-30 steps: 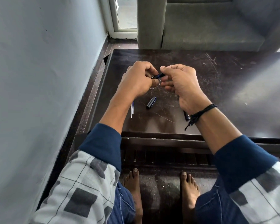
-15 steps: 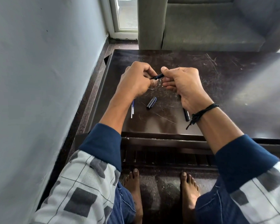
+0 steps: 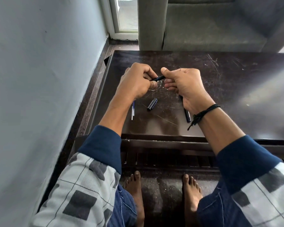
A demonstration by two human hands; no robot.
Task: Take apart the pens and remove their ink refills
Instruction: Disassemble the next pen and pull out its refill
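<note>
Both hands curled: left hand (image 3: 134, 82) and right hand (image 3: 185, 86) each pinch one end of a dark pen (image 3: 159, 78), held between them above the worktop (image 3: 228, 82). Pen tilted, right end higher. On the worktop below: loose dark cap (image 3: 152, 104) between the forearms, thin ink refill (image 3: 132, 111) just beside the left wrist, second dark pen piece (image 3: 187, 115) partly hidden under the right wrist. Black cord bracelet (image 3: 205, 112) on that wrist. Grey sofa (image 3: 211, 27) behind the worktop.
</note>
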